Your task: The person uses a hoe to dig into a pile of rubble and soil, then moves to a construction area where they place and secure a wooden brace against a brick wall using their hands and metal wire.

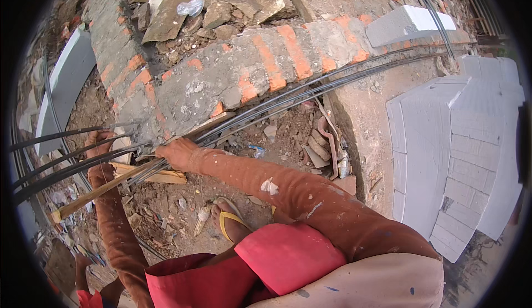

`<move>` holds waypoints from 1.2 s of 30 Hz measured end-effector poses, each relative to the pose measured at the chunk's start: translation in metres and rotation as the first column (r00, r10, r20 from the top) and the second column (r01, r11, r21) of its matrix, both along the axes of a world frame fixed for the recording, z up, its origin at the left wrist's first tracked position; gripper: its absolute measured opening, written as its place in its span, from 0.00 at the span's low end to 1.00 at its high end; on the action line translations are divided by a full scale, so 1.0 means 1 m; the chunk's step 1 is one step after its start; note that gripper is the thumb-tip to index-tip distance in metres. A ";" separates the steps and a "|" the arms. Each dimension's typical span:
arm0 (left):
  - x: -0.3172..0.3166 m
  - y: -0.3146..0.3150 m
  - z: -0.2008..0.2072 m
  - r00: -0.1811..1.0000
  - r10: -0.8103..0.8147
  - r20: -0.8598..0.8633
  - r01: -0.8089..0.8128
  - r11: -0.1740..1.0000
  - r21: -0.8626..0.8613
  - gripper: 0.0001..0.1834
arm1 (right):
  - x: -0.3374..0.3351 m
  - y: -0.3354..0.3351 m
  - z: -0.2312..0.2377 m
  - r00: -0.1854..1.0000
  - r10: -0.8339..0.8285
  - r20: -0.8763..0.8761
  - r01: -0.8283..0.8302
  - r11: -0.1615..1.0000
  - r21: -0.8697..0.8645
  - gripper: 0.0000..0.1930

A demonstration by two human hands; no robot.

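Observation:
Dark steel reinforcing bars stick out leftward from the corner of a brick-and-mortar wall. Among these bars is my left hand, its fingers curled; what they grip, if anything, is hidden. My right hand is at the wall's lower corner, fingers bent in against the edge. Whatever lies between those fingers does not show. A wooden stick slants below both hands, beside a bundle of thin rods. More long rods run along the wall's near side to the right.
White blocks are stacked at right, with another white block on the wall. A curved white panel leans at left. Broken slabs lie beyond the wall. Another person's red clothing shows at lower left. My sandalled foot stands on rubble.

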State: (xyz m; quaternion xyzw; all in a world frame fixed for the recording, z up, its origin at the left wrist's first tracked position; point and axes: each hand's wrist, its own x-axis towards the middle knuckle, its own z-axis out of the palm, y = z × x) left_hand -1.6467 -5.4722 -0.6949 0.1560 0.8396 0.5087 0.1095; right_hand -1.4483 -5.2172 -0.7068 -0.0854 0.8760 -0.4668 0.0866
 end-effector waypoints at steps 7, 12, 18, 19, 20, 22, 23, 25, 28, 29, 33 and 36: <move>0.099 0.002 0.051 0.933 0.350 -0.083 -0.326 0.920 0.220 0.19 | 0.026 -0.014 0.012 0.984 -0.117 -0.134 0.116 0.993 -0.013 0.08; 0.246 -0.042 -0.026 0.930 0.357 0.084 -0.367 0.912 0.183 0.06 | 0.060 -0.014 0.006 0.997 -0.082 -0.016 0.082 0.997 0.007 0.08; 0.361 0.000 -0.066 0.946 -0.190 0.261 0.318 0.694 -0.646 0.29 | 0.067 0.020 -0.002 0.994 -0.112 -0.015 0.111 0.993 -0.041 0.07; 0.355 -0.002 -0.058 0.937 -0.161 0.310 0.331 0.692 -0.642 0.30 | 0.063 0.023 0.017 0.987 -0.098 0.125 0.099 0.995 -0.002 0.08; 0.351 -0.002 -0.049 0.920 -0.134 0.368 0.353 0.691 -0.630 0.30 | 0.066 0.028 0.026 0.988 -0.107 0.116 0.107 0.994 0.002 0.08; 0.339 -0.010 -0.028 0.891 -0.180 0.417 0.422 0.665 -0.616 0.30 | 0.070 0.045 0.034 0.972 -0.192 0.133 0.197 0.980 -0.025 0.08; 0.332 -0.024 -0.016 0.916 -0.196 0.350 0.360 0.787 -0.501 0.30 | 0.067 0.055 0.036 0.972 -0.202 0.123 0.208 0.978 -0.034 0.08; 0.328 -0.021 0.025 0.923 -0.218 0.317 0.324 0.883 -0.339 0.30 | 0.088 0.085 0.038 0.912 -0.400 0.091 0.409 0.904 -0.122 0.10; 0.303 0.002 0.160 0.679 -0.002 0.734 0.002 1.000 0.001 0.29 | 0.116 0.126 0.121 0.374 -0.232 0.898 0.762 0.629 -0.155 0.09; 0.297 0.014 0.208 0.547 0.015 0.837 -0.175 0.980 0.097 0.28 | 0.126 0.131 0.145 0.360 -0.234 0.903 0.772 0.619 -0.147 0.09; 0.293 0.022 0.321 0.447 -0.040 0.894 -0.294 0.937 0.189 0.23 | 0.160 0.128 0.228 0.157 0.081 0.984 0.986 0.045 -0.161 0.10; 0.296 0.068 0.396 0.253 -0.268 0.929 -0.250 0.910 0.331 0.19 | 0.187 0.141 0.275 0.101 0.024 0.995 0.941 -0.327 -0.088 0.13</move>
